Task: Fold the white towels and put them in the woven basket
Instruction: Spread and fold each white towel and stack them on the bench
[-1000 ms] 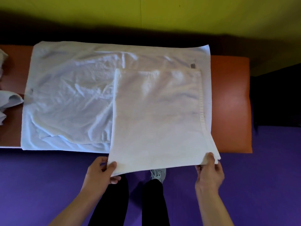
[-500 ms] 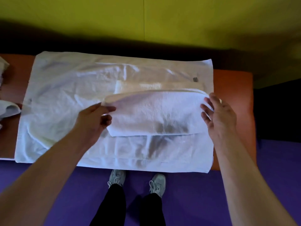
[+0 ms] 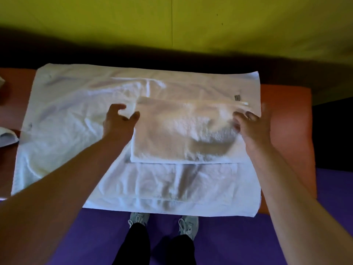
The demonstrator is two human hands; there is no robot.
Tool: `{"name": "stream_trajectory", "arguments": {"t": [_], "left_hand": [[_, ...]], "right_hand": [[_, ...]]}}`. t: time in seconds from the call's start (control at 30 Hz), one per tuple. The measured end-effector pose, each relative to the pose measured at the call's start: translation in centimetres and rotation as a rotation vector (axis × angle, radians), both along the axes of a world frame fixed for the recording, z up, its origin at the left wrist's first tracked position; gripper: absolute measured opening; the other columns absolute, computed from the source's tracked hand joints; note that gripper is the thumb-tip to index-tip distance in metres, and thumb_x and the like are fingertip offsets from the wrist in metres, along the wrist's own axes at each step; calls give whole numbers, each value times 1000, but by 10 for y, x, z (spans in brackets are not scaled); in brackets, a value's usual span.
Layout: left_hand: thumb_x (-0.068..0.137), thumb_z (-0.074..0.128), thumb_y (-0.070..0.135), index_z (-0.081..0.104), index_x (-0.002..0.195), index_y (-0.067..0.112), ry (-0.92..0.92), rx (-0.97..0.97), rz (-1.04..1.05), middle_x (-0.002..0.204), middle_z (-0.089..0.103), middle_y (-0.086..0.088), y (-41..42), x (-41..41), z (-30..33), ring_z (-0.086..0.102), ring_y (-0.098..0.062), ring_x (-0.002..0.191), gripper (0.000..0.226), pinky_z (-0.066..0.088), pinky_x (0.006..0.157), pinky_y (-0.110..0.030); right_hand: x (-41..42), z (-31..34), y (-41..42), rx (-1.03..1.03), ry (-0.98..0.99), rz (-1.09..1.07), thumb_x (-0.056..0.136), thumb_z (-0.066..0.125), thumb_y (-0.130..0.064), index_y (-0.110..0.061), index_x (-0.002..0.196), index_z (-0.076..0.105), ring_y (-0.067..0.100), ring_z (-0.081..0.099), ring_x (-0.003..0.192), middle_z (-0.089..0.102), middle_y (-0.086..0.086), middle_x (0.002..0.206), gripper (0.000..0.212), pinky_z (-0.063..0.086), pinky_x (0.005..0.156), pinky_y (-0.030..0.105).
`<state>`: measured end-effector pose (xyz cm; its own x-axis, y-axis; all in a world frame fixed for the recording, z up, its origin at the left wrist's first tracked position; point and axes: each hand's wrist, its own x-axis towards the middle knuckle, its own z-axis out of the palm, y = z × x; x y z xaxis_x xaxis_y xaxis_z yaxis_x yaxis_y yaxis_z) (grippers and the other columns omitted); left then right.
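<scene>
Your folded white towel [image 3: 183, 134] lies flat as a wide rectangle on the right half of the large white towel [image 3: 76, 121], which is spread out over the orange table [image 3: 290, 134]. The fold sits toward your side of the folded towel, and its far edges line up just short of the small grey label [image 3: 237, 97] sewn on the large towel. Your left hand [image 3: 118, 121] is at the folded towel's left edge, fingers loosely spread, thumb tip touching the far left corner; it grips nothing that can be seen. Your right hand [image 3: 250, 127] is at the folded towel's right edge, fingers extended and resting on the cloth near the far right corner; motion blur hides whether any fingertip pinches the edge. Your hands are well apart, one at each end of the folded towel. To the left of the large towel, at the edge of view, part of another white cloth [image 3: 7, 137] lies on the table. Below the large towel's near edge, your grey shoes [image 3: 188, 225] stand on the purple floor [image 3: 229, 241]. Beyond the table rises a yellow-green wall [image 3: 229, 20].
</scene>
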<state>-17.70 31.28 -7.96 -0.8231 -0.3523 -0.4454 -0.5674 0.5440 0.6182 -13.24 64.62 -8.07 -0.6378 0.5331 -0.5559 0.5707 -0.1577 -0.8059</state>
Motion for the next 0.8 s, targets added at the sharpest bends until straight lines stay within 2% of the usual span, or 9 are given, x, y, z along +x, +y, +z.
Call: {"name": "stream_trajectory", "arguments": {"t": [0.07,0.13,0.2,0.27,0.37,0.43,0.6,0.7,0.8], "left_hand": [[87,75,42,57,121,20,-17,-60,-14,91,66,-2,-3,27,-8,65,-29,95,44,53,89,-44],[87,75,42,56,116,18,-71,-16,-15,100,67,-5,-5,56,-17,66,-31,98,41,53,91,-47],[88,73,42,55,113,21,-146,16,-33,102,66,-3,-6,77,-24,68,-32,96,38,55,89,-48],[88,74,42,54,111,26,-165,30,-36,100,65,2,-7,86,-27,70,-30,91,34,57,87,-49],[86,77,36,60,112,22,-176,130,28,96,65,7,-4,82,-26,70,-24,86,33,59,84,-51],[86,78,35,63,115,18,-218,162,59,100,69,0,0,77,-23,68,-24,90,37,59,85,-48],[84,78,33,63,98,19,-77,24,-42,98,67,-3,21,69,3,66,-21,82,25,48,61,-27],[82,78,24,60,101,22,98,11,-149,103,64,3,51,73,27,59,-8,74,26,40,59,-9],[83,74,26,54,94,32,99,69,-235,85,65,10,89,81,46,60,-6,68,23,40,49,-15]], "right_hand": [[18,4,-20,293,-1,154,88,72,-21,-28,139,48,5,66,86,61,-4,121,57,51,72,22],[38,4,-42,491,62,336,96,62,-21,-25,133,57,9,65,94,63,-4,122,38,51,79,20],[53,-4,-60,628,102,559,98,59,-25,-25,135,58,18,63,105,62,0,128,37,51,90,32],[60,-21,-68,770,19,781,96,58,-31,-26,139,56,26,58,117,59,2,137,44,48,96,43],[63,-33,-73,863,-80,885,91,63,-31,-25,143,53,32,51,124,51,2,146,53,43,96,46],[58,-29,-72,837,-96,862,93,63,-31,-26,142,53,32,50,124,51,0,145,51,43,96,46],[40,-8,-71,676,-128,835,98,58,-40,-29,134,59,24,57,118,58,-1,135,37,46,100,41],[22,19,-84,289,-24,640,95,62,-50,-29,118,68,8,65,101,67,-9,113,32,51,87,29],[2,43,-94,-15,9,608,86,69,-60,-29,109,72,-1,68,87,72,-14,95,39,53,79,24]]}}
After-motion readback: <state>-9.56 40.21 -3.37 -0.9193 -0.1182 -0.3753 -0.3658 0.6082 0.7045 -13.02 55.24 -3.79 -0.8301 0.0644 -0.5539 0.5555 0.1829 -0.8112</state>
